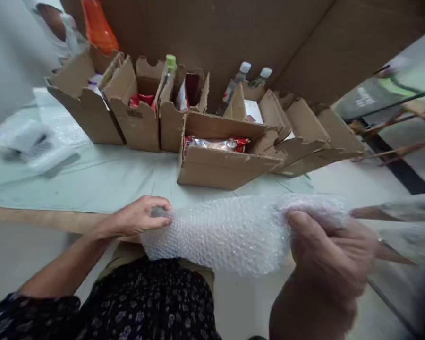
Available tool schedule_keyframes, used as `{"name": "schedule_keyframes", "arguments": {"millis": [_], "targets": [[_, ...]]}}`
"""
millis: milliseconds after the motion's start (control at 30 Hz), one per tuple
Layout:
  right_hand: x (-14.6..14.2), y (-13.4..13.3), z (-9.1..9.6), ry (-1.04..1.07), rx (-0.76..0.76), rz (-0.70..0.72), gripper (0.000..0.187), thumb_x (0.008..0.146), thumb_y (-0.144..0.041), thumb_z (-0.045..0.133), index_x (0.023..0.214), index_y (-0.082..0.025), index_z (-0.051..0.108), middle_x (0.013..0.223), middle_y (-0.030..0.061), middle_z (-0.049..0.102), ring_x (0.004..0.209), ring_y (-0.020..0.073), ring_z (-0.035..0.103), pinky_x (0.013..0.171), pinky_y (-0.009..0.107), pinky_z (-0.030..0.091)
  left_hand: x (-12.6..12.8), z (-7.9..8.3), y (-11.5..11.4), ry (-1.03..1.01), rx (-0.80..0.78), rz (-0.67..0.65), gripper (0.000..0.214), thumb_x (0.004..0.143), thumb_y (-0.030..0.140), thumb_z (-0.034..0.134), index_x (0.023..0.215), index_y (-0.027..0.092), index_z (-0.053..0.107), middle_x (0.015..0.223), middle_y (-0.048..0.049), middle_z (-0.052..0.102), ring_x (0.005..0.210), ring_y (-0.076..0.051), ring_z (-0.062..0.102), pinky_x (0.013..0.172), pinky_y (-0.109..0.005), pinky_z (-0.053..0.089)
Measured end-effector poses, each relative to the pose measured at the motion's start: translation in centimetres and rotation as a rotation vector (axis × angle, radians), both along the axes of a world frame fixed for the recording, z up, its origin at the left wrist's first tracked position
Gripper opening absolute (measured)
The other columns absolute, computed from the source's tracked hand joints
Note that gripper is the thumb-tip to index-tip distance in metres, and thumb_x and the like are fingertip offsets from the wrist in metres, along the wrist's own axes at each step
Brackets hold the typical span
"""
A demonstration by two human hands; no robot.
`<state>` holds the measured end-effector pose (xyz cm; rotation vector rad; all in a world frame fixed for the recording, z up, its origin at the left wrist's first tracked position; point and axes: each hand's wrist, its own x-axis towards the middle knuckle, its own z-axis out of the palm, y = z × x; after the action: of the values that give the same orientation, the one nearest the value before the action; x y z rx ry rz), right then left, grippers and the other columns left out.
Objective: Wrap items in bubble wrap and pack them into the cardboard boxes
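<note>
A sheet of clear bubble wrap [230, 236] stretches between my two hands in front of the table edge. My left hand [141, 218] pinches its left end between thumb and fingertips. At the right end, my right hand [335, 250] grips the wrap with the thumb on top; the fingers beneath are partly hidden. Beyond the right hand a pointed thing [395, 252] sticks out to the right, too blurred to name. Whether the wrap covers anything I cannot tell.
Open cardboard boxes [230, 167] with packets and cartons stand along the pale green table [127, 179]. Behind them are capped clear bottles [233, 85] and a tall cardboard panel [212, 38]. More bubble wrap [60, 123] lies at left. An orange thing [98, 28] shows upper left.
</note>
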<state>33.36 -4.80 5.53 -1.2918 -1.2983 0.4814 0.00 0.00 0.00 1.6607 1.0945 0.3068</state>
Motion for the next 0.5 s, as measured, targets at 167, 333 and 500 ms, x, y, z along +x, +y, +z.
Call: {"name": "schedule_keyframes", "arguments": {"millis": [167,333,500], "targets": [[1.7,0.5,-3.6,-0.058,-0.17,-0.019,0.017,0.082,-0.039,0.083,0.083,-0.022,0.08,0.073,0.0005,0.075,0.066,0.0172,0.065,0.06,0.029,0.051,-3.6,0.8,1.1,-0.006,-0.05,0.038,0.022,0.083,0.041,0.064,0.088,0.019,0.066,0.082,-0.0007,0.067,0.074,-0.016,0.061,0.067,-0.026,0.047],[2.0,2.3,-9.0,-0.295,-0.394,-0.025,0.037,0.084,-0.053,0.07,0.096,-0.018,0.077,0.089,0.0086,0.079,0.082,0.0259,0.071,0.079,0.041,0.057,-4.2,-0.8,4.4,0.327,0.275,0.094,0.032,0.084,0.036,0.061,0.11,0.019,0.07,0.093,-0.0066,0.073,0.085,-0.024,0.068,0.079,-0.036,0.054],[3.9,1.6,-12.2,-0.721,-0.318,-0.333,0.072,0.09,-0.066,0.056,0.136,-0.01,0.062,0.131,0.0253,0.069,0.118,0.0416,0.064,0.099,0.062,0.048,-2.7,-3.5,3.1,0.628,0.818,0.154,0.04,0.092,0.028,0.057,0.127,0.014,0.067,0.123,-0.02,0.07,0.115,-0.038,0.065,0.1,-0.056,0.051]]}}
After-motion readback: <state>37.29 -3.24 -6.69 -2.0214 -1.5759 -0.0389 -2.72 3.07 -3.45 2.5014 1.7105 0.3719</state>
